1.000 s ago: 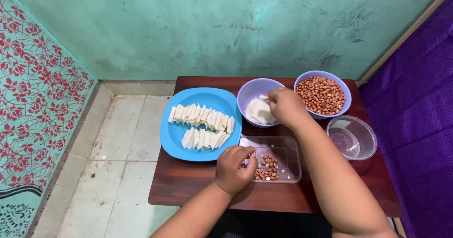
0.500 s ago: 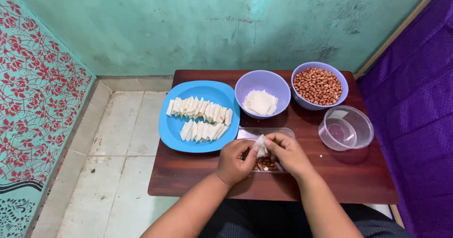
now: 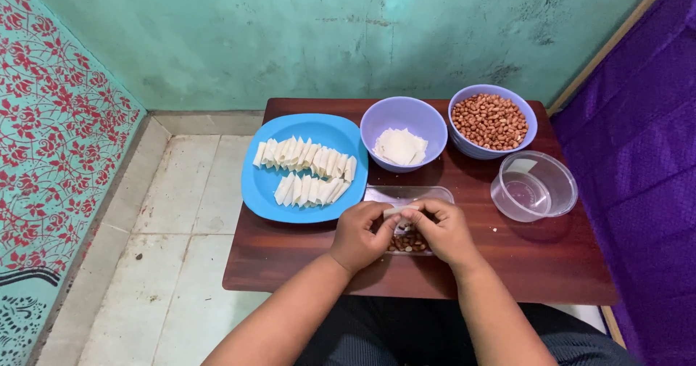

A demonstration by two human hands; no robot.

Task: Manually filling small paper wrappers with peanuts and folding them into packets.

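Both hands, left hand [image 3: 360, 237] and right hand [image 3: 448, 229], pinch one white wrapper [image 3: 397, 211] between their fingers; two purple bowls [image 3: 404, 119], one blue plate [image 3: 275, 192].

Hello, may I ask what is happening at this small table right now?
A person sits at a small wooden table. The left hand and right hand pinch a small white wrapper together over a clear tray holding some peanuts. Beside it, a blue plate carries two rows of folded white pieces. Behind stand a bowl of wrappers, a bowl of peanuts and a clear round container.
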